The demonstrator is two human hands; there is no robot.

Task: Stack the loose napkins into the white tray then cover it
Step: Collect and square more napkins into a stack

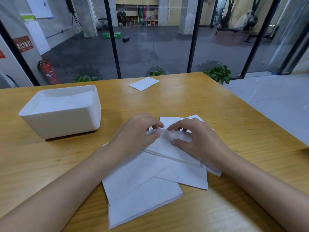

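Both the left hand (pixel 133 134) and right hand (pixel 194 138), fingers curled, pinch the top napkin (pixel 165 146).

Dark gym floor (pixel 167 47) showing through black-framed glass wall (pixel 150 61)
A red fire extinguisher (pixel 48 72) is standing left, leafy green plants (pixel 219 73) lining the glass.

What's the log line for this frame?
left hand: pinches top napkin | right hand: pinches top napkin | white tray: partly filled, uncovered | stray napkin: lying apart, far side
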